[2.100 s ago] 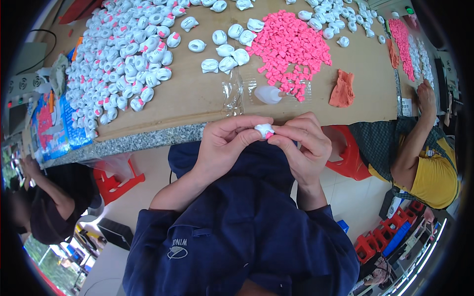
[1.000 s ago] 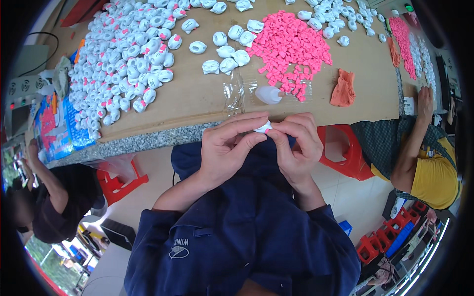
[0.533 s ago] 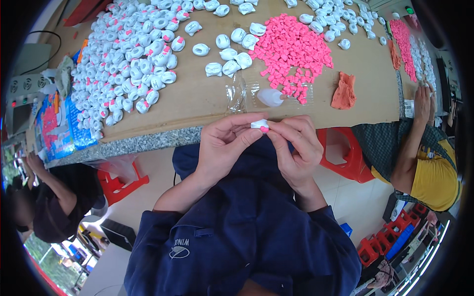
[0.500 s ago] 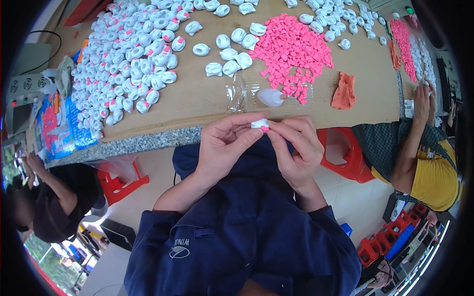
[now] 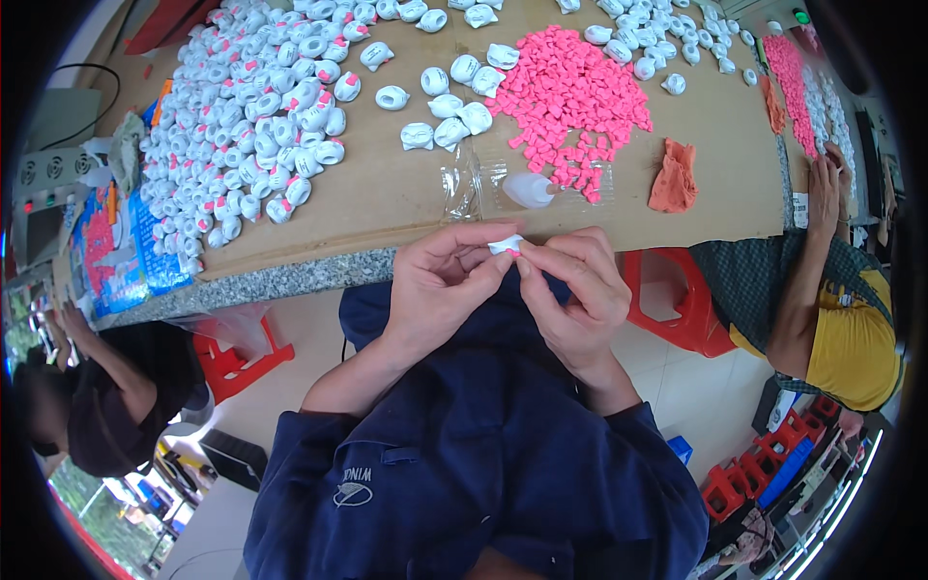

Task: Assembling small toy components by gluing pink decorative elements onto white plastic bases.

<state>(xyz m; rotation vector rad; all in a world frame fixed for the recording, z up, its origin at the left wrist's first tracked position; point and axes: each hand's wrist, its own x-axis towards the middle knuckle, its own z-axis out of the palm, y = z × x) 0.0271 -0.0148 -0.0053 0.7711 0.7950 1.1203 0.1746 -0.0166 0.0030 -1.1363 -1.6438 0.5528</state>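
In front of my chest, by the table's near edge, both hands meet at a small white plastic piece (image 5: pixel 505 244) with a bit of pink at its lower side. My left hand (image 5: pixel 435 290) pinches it between thumb and index finger. On the other end, the thumb and index finger of my right hand (image 5: pixel 582 295) press against the piece, partly covering the pink bit. Just beyond my fingers lies a small translucent squeeze bottle (image 5: pixel 528 190) on its side, its tip toward the right. A heap of small pink pieces (image 5: pixel 570 97) lies behind the bottle.
Many white pieces, several with pink bits, form a large pile (image 5: pixel 261 126) at the left. Loose white pieces (image 5: pixel 447 106) lie mid-table, and more (image 5: pixel 657 39) at the far right. An orange cloth (image 5: pixel 674 177) rests right of the pink heap. Co-workers sit on both sides.
The white piece has tilted slightly between my fingers, and less of its pink bit shows. My right thumb has shifted a little on it. The bottle and piles stay in place.
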